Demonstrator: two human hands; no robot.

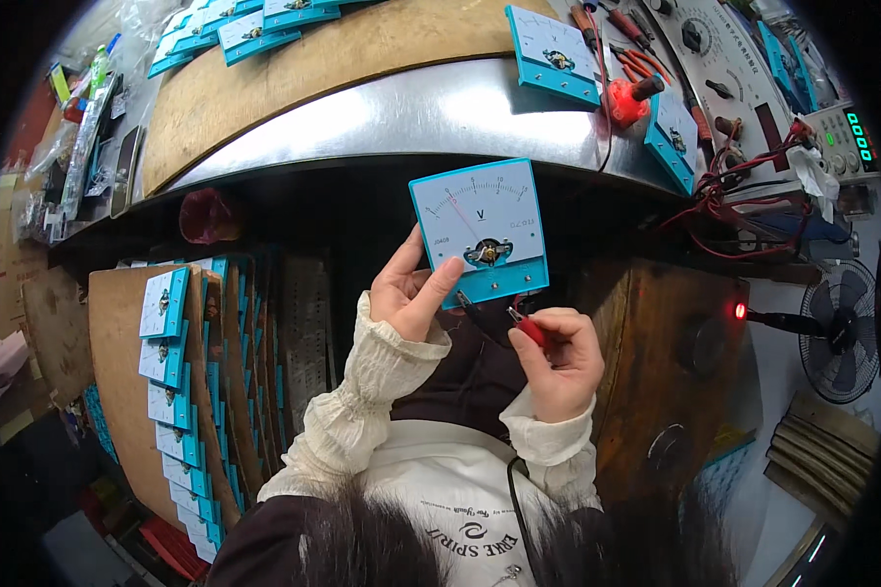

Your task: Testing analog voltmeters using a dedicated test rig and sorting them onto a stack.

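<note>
My left hand (pixel 411 293) grips an analog panel meter (pixel 475 215) by its lower left corner, face up, with a white dial, a thin pointer, a teal frame and a small open mechanism below the scale. A dark clip (pixel 465 301) sits at the meter's lower left edge by my thumb. My right hand (pixel 558 352) is closed on a red alligator clip (pixel 527 327), its metal tip just below the meter's bottom edge; I cannot tell whether it touches.
A metal bench edge (pixel 362 117) spans ahead, with a board (pixel 313 49), more meters (pixel 548 54), tools (pixel 631 59), a control box (pixel 705 59) and red leads (pixel 715 205). Stacked boards of meters (pixel 117 362) stand at left; a wooden cabinet (pixel 675 382) and fan (pixel 837 333) at right.
</note>
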